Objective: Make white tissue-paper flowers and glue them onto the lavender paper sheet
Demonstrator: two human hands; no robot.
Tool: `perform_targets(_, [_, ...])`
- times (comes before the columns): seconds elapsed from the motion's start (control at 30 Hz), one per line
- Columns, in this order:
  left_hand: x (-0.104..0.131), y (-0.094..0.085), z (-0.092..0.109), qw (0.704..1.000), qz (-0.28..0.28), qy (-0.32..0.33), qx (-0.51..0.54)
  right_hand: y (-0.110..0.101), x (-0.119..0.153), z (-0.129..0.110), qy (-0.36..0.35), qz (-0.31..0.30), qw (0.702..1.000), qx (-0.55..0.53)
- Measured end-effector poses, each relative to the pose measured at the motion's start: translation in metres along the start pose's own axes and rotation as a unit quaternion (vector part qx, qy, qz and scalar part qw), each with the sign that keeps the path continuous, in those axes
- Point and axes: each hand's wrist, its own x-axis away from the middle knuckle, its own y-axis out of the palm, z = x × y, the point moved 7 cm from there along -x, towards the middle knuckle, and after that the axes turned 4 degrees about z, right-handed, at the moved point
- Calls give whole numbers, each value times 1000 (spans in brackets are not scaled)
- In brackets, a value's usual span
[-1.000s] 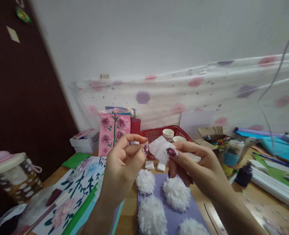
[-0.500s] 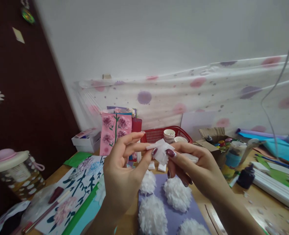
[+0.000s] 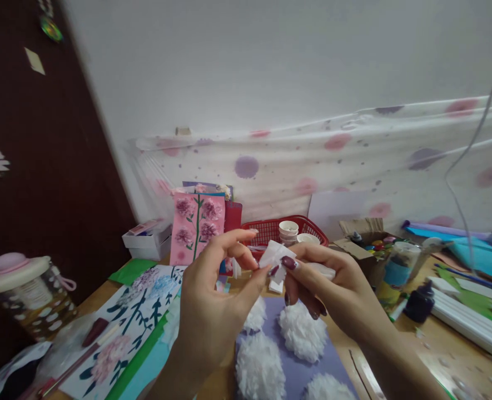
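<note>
Above the table, my two hands meet at a small folded piece of white tissue paper (image 3: pixel 272 253). My right hand (image 3: pixel 333 283) pinches it between thumb and fingers. From the other side, the thumb and a fingertip of my left hand (image 3: pixel 214 291) close on its lower edge, with the index finger lifted. More white paper (image 3: pixel 323 270) shows beneath my right index finger. Below lies a purple sheet (image 3: pixel 291 339) bearing several fluffy white paper flowers (image 3: pixel 260 365); my hands and the frame edge hide parts of it.
Behind stand a red basket (image 3: pixel 258 230), white cups (image 3: pixel 288 228) and a pink flower card (image 3: pixel 198 228). A bottle (image 3: pixel 420 301), a clear jar (image 3: pixel 398 272) and a cardboard box (image 3: pixel 364 244) are at right. Painted paper (image 3: pixel 120 339) and a lidded jug (image 3: pixel 29 297) occupy the left.
The tissue piece has been turned and folded smaller between my fingers. My left hand has shifted slightly right, its thumb now against my right thumb.
</note>
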Motion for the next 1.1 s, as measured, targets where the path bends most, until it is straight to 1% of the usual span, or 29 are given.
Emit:
perform_targets(0.1, [-2, 7, -2, 997, -72, -8, 31, 2, 1, -2, -5, -2, 1000, -21])
perform_targets(0.17, [-3, 9, 0, 993, -98, -1, 59, 3, 2, -3, -10, 1, 1000, -25])
perform_targets(0.27, [-3, 9, 6, 990, -127, 14, 64, 1, 2, -3, -19, 16, 999, -27])
perform_targets(0.37, [-3, 6, 10, 990, -128, 38, 42, -1, 1, -2, -21, 27, 999, -35])
perform_targets(0.47, [-3, 2, 11, 992, -110, 61, 23, -3, 1, -2, -24, 35, 998, -36])
perform_targets(0.53, [-4, 1, 11, 993, -102, 64, 17, -4, 1, -3, -25, 36, 998, -34])
perform_targets(0.8, [-7, 0, 11, 994, -101, 43, 25, -2, 2, -8, -25, 19, 999, -17])
perform_targets(0.93, [-9, 1, 10, 992, -120, 33, 34, -1, 4, -10, -28, 5, 1000, -11])
perform_targets(1.1, [-9, 2, 10, 989, -136, 17, 50, -2, 7, -11, -3, 42, 999, -3])
